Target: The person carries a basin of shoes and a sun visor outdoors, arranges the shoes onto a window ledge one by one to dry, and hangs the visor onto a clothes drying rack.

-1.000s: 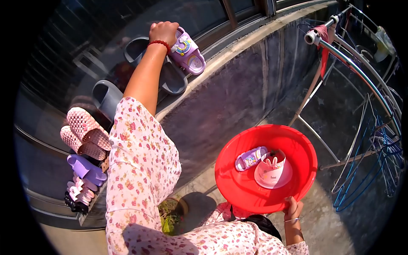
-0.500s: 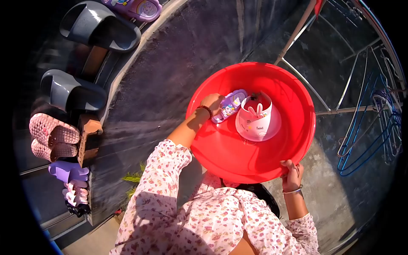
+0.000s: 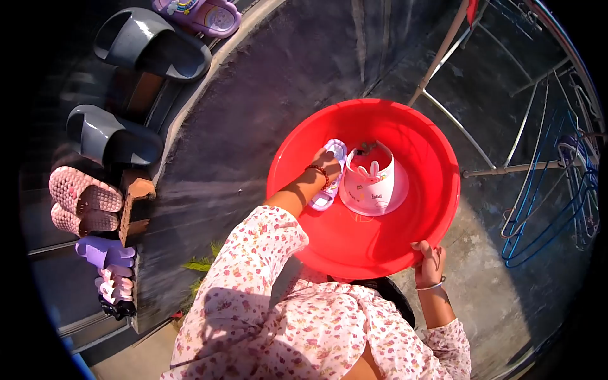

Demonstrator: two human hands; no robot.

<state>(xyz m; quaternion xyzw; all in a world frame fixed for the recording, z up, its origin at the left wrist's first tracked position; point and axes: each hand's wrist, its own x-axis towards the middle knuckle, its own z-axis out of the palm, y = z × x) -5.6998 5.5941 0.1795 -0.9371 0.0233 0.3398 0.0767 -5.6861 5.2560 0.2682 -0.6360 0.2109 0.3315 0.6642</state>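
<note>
A wide red basin (image 3: 364, 250) is in front of my body, tilted a little toward me. My right hand (image 3: 430, 263) grips its near right rim, thumb on top. Inside the basin, my left hand (image 3: 327, 166) is closed on a purple child's slipper (image 3: 322, 200), covering the slipper's middle, so the fingertips are partly hidden. Right beside that slipper sits a pale pink sun visor (image 3: 377, 197) with bunny ears on its front, resting on the basin's floor.
Along a ledge at left stand grey slides (image 3: 155, 47), pink slippers (image 3: 82, 196), purple slippers (image 3: 104, 252) and another purple child's slipper (image 3: 212, 18). A brick (image 3: 136, 199) is beside them. At right, a metal rack (image 3: 459, 126) holds several hangers (image 3: 538, 209).
My left hand has turned the purple slipper more lengthwise, close against the visor's left side. The basin has shifted slightly left and down in view, with my right hand still on its rim.
</note>
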